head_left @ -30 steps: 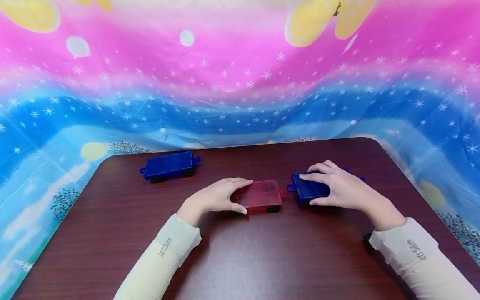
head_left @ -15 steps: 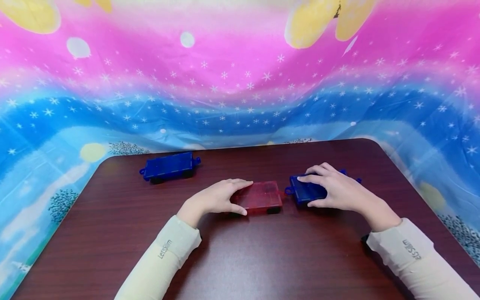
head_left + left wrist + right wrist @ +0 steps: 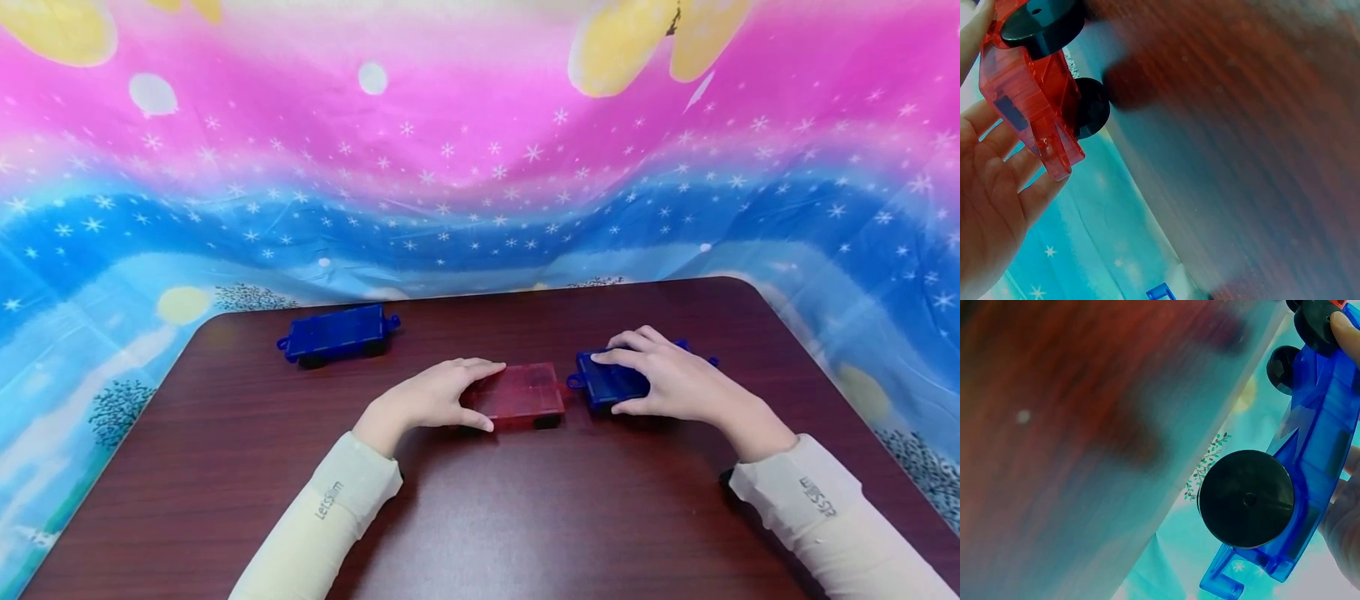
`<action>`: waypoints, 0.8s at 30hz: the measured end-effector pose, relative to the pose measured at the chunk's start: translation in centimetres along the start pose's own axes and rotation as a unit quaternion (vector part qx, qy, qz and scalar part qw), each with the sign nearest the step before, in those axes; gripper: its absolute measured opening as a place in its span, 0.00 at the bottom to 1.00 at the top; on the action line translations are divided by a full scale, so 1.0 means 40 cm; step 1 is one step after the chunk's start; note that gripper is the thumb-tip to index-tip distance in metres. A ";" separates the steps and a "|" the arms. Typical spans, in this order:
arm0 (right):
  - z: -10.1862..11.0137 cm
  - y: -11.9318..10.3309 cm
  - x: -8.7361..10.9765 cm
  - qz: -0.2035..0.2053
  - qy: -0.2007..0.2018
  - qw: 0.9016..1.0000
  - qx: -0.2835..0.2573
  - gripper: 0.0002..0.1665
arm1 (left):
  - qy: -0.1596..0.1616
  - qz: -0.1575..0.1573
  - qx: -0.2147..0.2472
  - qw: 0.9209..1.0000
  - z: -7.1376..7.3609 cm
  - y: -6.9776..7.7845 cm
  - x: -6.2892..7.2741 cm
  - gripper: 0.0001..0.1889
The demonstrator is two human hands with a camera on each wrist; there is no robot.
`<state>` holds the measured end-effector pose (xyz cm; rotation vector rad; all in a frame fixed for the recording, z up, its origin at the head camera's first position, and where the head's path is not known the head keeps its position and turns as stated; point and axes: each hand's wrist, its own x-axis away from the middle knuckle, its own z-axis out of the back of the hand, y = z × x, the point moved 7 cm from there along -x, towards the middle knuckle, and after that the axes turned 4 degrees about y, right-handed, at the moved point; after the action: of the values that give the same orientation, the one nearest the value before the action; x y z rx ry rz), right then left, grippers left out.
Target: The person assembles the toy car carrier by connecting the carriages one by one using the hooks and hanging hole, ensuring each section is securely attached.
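My left hand [image 3: 429, 395] grips the left part of a see-through red toy car base [image 3: 527, 392] with black wheels, thumb on the near side and fingers on the far side. My right hand [image 3: 675, 379] grips a see-through blue toy car base [image 3: 613, 382] from above and hides much of it. The red hook and the blue ring [image 3: 575, 381] meet between the two; I cannot tell whether they are linked. In the left wrist view the red base's wheel [image 3: 1092, 107] stands by the tabletop. The right wrist view shows the blue base's black wheel [image 3: 1247, 499] close up.
Another blue car base [image 3: 337, 333] stands at the back left of the dark wooden table [image 3: 510, 517]. Behind the table hangs a pink and blue cloth [image 3: 465, 192] with snowflakes, close along its back edge.
My right hand has slid the blue car base slightly left, closer to the red one. The left hand and the red base stay in place.
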<state>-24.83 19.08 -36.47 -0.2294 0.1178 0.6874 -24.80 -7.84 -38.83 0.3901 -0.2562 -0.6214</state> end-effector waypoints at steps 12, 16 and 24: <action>-0.007 0.001 -0.005 -0.011 -0.017 1.000 -0.008 0.41 | 0.002 -0.002 0.001 1.000 0.001 0.001 0.001 0.47; -0.010 0.001 -0.005 -0.011 -0.019 1.000 -0.007 0.41 | 0.000 -0.002 0.001 1.000 0.000 0.002 0.000 0.47; -0.013 0.001 -0.008 -0.001 -0.019 1.000 0.000 0.41 | 0.002 -0.005 0.000 1.000 0.002 0.002 0.001 0.47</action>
<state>-25.11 18.79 -36.92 -0.2158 0.0807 0.6886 -24.76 -7.82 -38.73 0.3919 -0.2500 -0.6300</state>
